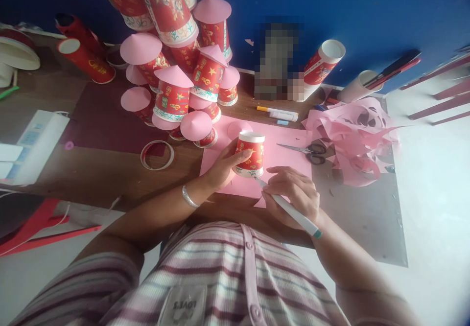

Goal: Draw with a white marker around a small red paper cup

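A red patterned paper cup (250, 153) stands upside down on a pink paper sheet (282, 155). My left hand (222, 167) wraps around the cup's left side and holds it down. My right hand (292, 194) is closed on a white pen (293, 212), whose tip touches the paper at the cup's rim. A silver bangle circles my left wrist.
A heap of red cups with pink cone lids (176, 86) stands at the back left. Scissors (308, 151) lie on the pink sheet, pink paper scraps (352, 140) to the right. Markers (277, 112), a cut cup ring (157, 154) and lying cups (323, 64) surround them.
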`<state>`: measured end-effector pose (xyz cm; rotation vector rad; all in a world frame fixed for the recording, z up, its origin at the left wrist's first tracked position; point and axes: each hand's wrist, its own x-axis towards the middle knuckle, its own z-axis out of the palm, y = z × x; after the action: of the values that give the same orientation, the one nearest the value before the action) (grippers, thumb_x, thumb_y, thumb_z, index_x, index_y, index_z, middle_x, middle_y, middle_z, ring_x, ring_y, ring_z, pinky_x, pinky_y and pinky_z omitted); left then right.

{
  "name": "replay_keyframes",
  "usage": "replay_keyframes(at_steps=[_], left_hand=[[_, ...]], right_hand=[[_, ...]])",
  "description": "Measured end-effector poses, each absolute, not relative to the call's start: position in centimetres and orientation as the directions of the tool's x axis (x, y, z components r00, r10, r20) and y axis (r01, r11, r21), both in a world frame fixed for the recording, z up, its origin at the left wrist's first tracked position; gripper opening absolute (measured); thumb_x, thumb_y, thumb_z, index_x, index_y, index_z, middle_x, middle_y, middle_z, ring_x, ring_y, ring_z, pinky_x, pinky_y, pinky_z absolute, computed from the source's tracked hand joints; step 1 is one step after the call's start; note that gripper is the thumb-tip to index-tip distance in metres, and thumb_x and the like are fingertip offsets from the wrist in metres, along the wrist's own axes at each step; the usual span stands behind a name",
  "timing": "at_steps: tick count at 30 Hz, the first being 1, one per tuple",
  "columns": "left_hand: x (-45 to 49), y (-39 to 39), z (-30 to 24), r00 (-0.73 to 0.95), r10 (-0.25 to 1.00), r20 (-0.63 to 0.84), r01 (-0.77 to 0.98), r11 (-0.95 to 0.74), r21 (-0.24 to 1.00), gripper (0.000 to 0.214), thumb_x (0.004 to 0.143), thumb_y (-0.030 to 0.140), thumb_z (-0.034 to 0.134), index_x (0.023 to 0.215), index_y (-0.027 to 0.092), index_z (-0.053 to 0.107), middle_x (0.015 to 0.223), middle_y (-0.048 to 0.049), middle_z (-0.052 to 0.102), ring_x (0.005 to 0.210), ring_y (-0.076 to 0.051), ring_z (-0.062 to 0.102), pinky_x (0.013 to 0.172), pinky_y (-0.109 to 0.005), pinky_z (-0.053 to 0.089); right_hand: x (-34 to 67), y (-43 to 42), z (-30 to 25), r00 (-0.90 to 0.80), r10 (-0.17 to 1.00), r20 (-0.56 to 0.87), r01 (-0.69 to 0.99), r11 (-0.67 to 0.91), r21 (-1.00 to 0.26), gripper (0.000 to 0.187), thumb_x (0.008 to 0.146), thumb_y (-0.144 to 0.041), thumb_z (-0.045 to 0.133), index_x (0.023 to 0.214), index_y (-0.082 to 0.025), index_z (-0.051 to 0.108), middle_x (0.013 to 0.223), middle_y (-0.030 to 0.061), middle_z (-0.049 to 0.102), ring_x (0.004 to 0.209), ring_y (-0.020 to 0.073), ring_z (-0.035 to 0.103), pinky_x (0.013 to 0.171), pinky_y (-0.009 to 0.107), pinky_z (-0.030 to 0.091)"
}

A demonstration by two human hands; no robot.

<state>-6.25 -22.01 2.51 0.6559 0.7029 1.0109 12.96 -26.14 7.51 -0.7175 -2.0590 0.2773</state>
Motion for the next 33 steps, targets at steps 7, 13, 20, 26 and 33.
replay_keyframes(at_steps=[7, 13, 20, 26, 33], left_hand=[[-6.1, -21.9, 3.2, 0.349, 0.917, -0.191, -0.557, 0.367, 0.745, 0.048, 0.085, 0.049, 0.086, 0.121, 0.022, 0.069, 0.113, -0.0066, 0.076, 0.105, -0.023, 0.072, 0.093, -0.038, 0.059], [-6.1, -22.1, 2.9, 0.392, 0.896, -0.209, -0.533, 0.407, 0.742, 0.047, 0.088, 0.057, 0.082, 0.116, 0.021, 0.07, 0.11, -0.0069, 0.075, 0.103, -0.023, 0.071, 0.091, -0.039, 0.059], [-6.1, -22.0, 2.4, 0.358, 0.907, -0.221, -0.484, 0.382, 0.787, 0.056, 0.078, 0.056, 0.091, 0.114, 0.02, 0.068, 0.102, -0.005, 0.074, 0.091, -0.019, 0.069, 0.084, -0.033, 0.055], [-6.2, -21.8, 2.5, 0.325, 0.915, -0.239, -0.483, 0.378, 0.79, 0.056, 0.077, 0.053, 0.092, 0.114, 0.019, 0.069, 0.102, -0.0045, 0.073, 0.091, -0.018, 0.069, 0.083, -0.033, 0.054], [-6.5, -21.2, 2.7, 0.283, 0.931, -0.23, -0.497, 0.347, 0.795, 0.05, 0.079, 0.051, 0.09, 0.113, 0.019, 0.071, 0.103, -0.0058, 0.075, 0.094, -0.022, 0.07, 0.089, -0.038, 0.056]], right_hand=[[12.9, -26.2, 7.7, -0.426, 0.599, 0.678, 0.347, 0.8, -0.489, 0.024, 0.09, -0.005, 0.068, 0.102, -0.025, 0.062, 0.076, -0.0061, 0.066, 0.061, 0.0116, 0.065, 0.094, 0.046, 0.073], [12.8, -26.2, 7.8, -0.454, 0.604, 0.655, 0.321, 0.797, -0.512, 0.024, 0.091, -0.004, 0.068, 0.102, -0.025, 0.062, 0.078, -0.0061, 0.065, 0.063, 0.0118, 0.064, 0.098, 0.049, 0.073], [12.6, -26.2, 7.4, -0.476, 0.594, 0.649, 0.282, 0.802, -0.527, 0.027, 0.089, -0.003, 0.069, 0.106, -0.023, 0.064, 0.081, -0.0049, 0.068, 0.064, 0.0127, 0.065, 0.099, 0.05, 0.072], [12.9, -25.8, 7.3, -0.444, 0.582, 0.681, 0.353, 0.812, -0.464, 0.026, 0.089, -0.004, 0.071, 0.107, -0.022, 0.063, 0.08, -0.0015, 0.071, 0.069, 0.0166, 0.071, 0.081, 0.04, 0.073], [13.3, -23.9, 7.3, -0.431, 0.63, 0.646, 0.399, 0.775, -0.49, 0.025, 0.091, -0.007, 0.07, 0.108, -0.025, 0.064, 0.081, -0.001, 0.073, 0.068, 0.017, 0.074, 0.059, 0.028, 0.061]])
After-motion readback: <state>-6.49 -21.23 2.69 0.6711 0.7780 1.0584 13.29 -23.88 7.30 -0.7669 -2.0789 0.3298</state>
